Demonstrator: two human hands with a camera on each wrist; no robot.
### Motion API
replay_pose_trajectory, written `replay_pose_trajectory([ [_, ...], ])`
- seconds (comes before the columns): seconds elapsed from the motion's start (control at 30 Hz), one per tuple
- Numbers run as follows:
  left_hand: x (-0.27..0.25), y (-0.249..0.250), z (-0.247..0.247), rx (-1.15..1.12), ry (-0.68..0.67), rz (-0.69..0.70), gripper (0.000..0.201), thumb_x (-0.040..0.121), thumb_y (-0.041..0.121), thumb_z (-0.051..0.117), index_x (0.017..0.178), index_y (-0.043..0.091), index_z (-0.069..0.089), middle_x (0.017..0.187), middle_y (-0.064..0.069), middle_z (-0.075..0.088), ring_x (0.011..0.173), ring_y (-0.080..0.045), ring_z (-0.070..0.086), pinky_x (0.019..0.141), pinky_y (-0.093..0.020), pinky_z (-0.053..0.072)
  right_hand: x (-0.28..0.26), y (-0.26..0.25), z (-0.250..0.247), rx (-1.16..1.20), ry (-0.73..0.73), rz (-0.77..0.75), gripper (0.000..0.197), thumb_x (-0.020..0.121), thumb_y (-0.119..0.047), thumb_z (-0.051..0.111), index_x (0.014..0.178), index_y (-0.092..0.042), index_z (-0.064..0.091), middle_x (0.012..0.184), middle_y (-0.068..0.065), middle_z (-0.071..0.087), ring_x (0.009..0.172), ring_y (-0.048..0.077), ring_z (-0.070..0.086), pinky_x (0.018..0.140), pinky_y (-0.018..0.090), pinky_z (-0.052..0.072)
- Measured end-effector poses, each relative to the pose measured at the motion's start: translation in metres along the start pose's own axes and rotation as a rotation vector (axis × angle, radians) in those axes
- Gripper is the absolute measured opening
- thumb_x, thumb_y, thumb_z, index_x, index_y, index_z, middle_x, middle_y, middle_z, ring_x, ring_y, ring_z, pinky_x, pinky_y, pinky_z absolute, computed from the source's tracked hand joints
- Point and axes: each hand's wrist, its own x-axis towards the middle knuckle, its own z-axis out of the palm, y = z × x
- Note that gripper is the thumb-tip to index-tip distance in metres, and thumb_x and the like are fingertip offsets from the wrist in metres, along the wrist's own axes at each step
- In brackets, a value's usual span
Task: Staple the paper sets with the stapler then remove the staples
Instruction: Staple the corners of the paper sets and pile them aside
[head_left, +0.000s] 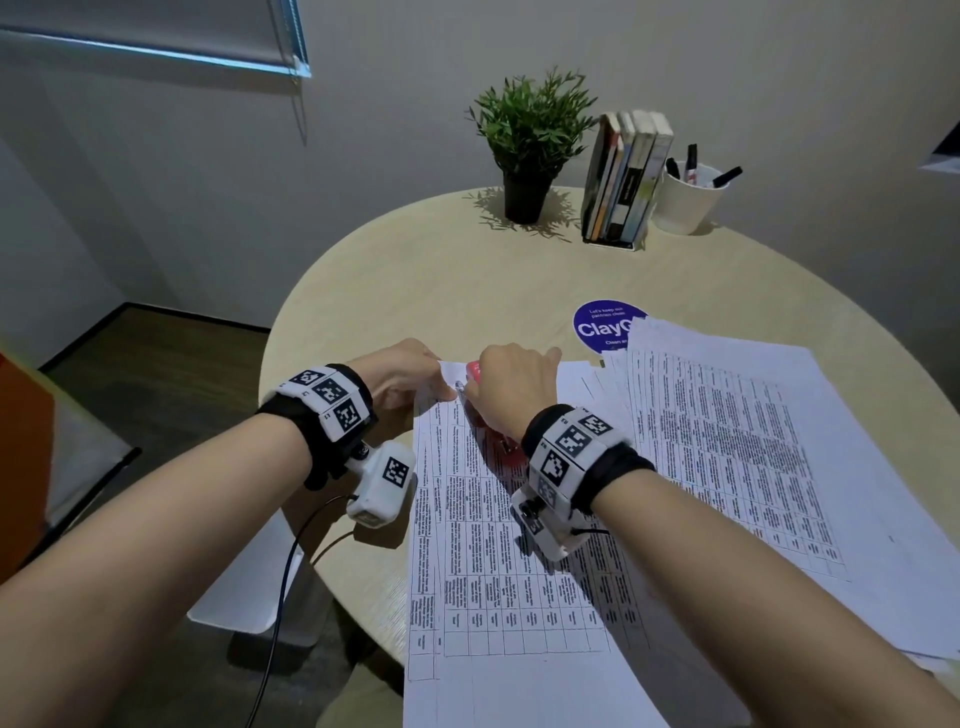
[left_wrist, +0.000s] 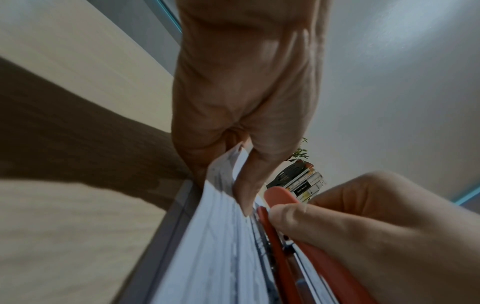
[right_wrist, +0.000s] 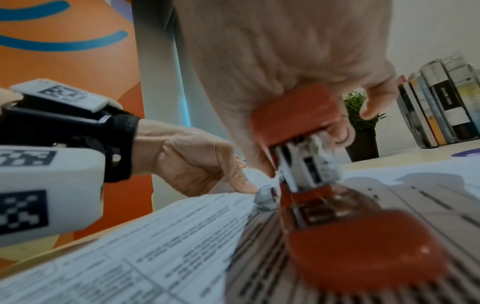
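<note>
Near the table's (head_left: 363, 291) left edge, the printed paper set (head_left: 498, 571) lies flat; it looks thin, floppy and best pinched at a corner. The left hand (head_left: 400, 379) pinches its far corner, while the right hand (head_left: 511, 387) grips the stiff red stapler (right_wrist: 306, 148) there.

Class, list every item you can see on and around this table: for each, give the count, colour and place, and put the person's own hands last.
Stapler: one, red, on the near paper set's top corner.
Near paper set: one, white printed tables, in front of the person.
Loose paper pile: count unclear, white, to the right.
Round sticker: one, blue, partly under the pile.
Potted plant: one, green in a black pot, far edge.
Books: several, upright in a holder.
Cup of markers: one, white, far right.
Table: one, pale wood, round.
Left hand: pinches the paper corner.
Right hand: grips the stapler.
</note>
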Motion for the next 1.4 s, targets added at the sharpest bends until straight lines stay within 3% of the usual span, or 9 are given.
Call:
replay_pose_trajectory([
  [0.17, 0.019, -0.006, -0.001, -0.024, 0.003, -0.009, 0.032, 0.045, 0.024, 0.083, 0.069, 0.006, 0.071, 0.080, -0.017, 0.061, 0.077, -0.027, 0.046, 0.071, -0.037, 0.033, 0.002, 0.002, 0.001, 0.062, -0.005, 0.034, 0.034, 0.094, -0.033, 0.054, 0.066, -0.019, 0.042, 0.079, 0.001, 0.047, 0.081, 0.029, 0.046, 0.084, 0.043, 0.030],
  [0.33, 0.026, -0.009, -0.001, -0.025, -0.007, -0.008, 0.058, 0.038, 0.024, 0.083, 0.087, -0.002, 0.069, 0.085, -0.020, 0.063, 0.077, -0.027, 0.048, 0.072, -0.039, 0.036, 0.002, -0.002, 0.004, 0.045, 0.013, 0.023, 0.029, 0.095, -0.032, 0.054, 0.070, -0.019, 0.046, 0.070, -0.002, 0.043, 0.077, 0.028, 0.046, 0.085, 0.043, 0.030],
  [0.53, -0.015, 0.000, 0.001, 0.013, 0.126, 0.079, 0.026, 0.074, 0.014, 0.079, 0.092, 0.001, 0.065, 0.082, -0.015, 0.064, 0.062, -0.024, 0.054, 0.053, -0.024, 0.040, 0.004, -0.001, -0.001, 0.086, -0.002, 0.070, 0.035, 0.094, -0.028, 0.054, 0.064, -0.019, 0.038, 0.068, -0.003, 0.044, 0.078, 0.028, 0.047, 0.087, 0.042, 0.029],
  [0.67, -0.030, 0.000, 0.001, 0.289, 0.384, 0.282, 0.058, 0.064, 0.025, 0.088, 0.111, 0.006, 0.060, 0.103, -0.008, 0.062, 0.098, -0.026, 0.058, 0.076, -0.031, 0.047, 0.007, 0.001, 0.001, 0.157, -0.032, 0.129, 0.036, 0.092, -0.028, 0.056, 0.063, -0.021, 0.035, 0.066, -0.003, 0.040, 0.082, 0.029, 0.047, 0.080, 0.041, 0.025],
  [0.8, -0.037, -0.004, 0.004, 0.646, 0.471, 0.374, 0.078, 0.062, 0.045, 0.085, 0.123, 0.014, 0.048, 0.118, -0.006, 0.050, 0.109, -0.026, 0.048, 0.083, -0.037, 0.044, 0.011, 0.001, 0.005, 0.136, -0.043, 0.130, 0.036, 0.091, -0.031, 0.057, 0.064, -0.022, 0.034, 0.067, -0.002, 0.041, 0.084, 0.029, 0.047, 0.078, 0.040, 0.025],
  [0.9, -0.043, -0.005, 0.014, 0.888, 0.429, 0.494, 0.047, 0.070, 0.053, 0.075, 0.103, 0.020, 0.067, 0.109, -0.001, 0.052, 0.103, -0.022, 0.046, 0.080, -0.032, 0.039, 0.013, 0.002, 0.004, 0.062, -0.030, 0.083, 0.037, 0.092, -0.034, 0.056, 0.065, -0.021, 0.034, 0.069, -0.003, 0.042, 0.082, 0.028, 0.048, 0.081, 0.042, 0.026],
  [1.07, -0.045, -0.014, 0.021, 0.961, 0.287, 0.488, 0.051, 0.064, 0.066, 0.071, 0.085, 0.019, 0.070, 0.095, 0.002, 0.042, 0.101, -0.020, 0.049, 0.073, -0.030, 0.031, 0.014, -0.002, -0.003, -0.225, 0.043, -0.141, 0.026, 0.096, -0.040, 0.050, 0.082, -0.018, 0.046, 0.079, 0.000, 0.049, 0.074, 0.026, 0.051, 0.099, 0.045, 0.028],
  [1.27, -0.045, -0.011, 0.019, 0.969, 0.258, 0.479, 0.047, 0.066, 0.064, 0.072, 0.070, 0.022, 0.052, 0.094, 0.002, 0.036, 0.103, -0.021, 0.046, 0.074, -0.030, 0.027, 0.025, -0.001, 0.006, 0.065, 0.000, 0.060, 0.038, 0.091, -0.027, 0.057, 0.064, -0.021, 0.032, 0.073, -0.001, 0.043, 0.081, 0.029, 0.046, 0.080, 0.039, 0.026],
  [1.4, -0.044, -0.009, 0.019, 0.984, 0.243, 0.476, 0.050, 0.064, 0.068, 0.070, 0.072, 0.021, 0.055, 0.093, 0.002, 0.036, 0.102, -0.021, 0.045, 0.074, -0.030, 0.027, 0.031, -0.008, 0.005, 0.005, 0.000, 0.050, 0.027, 0.092, -0.023, 0.055, 0.069, -0.016, 0.042, 0.070, -0.002, 0.044, 0.079, 0.028, 0.047, 0.080, 0.040, 0.028],
])
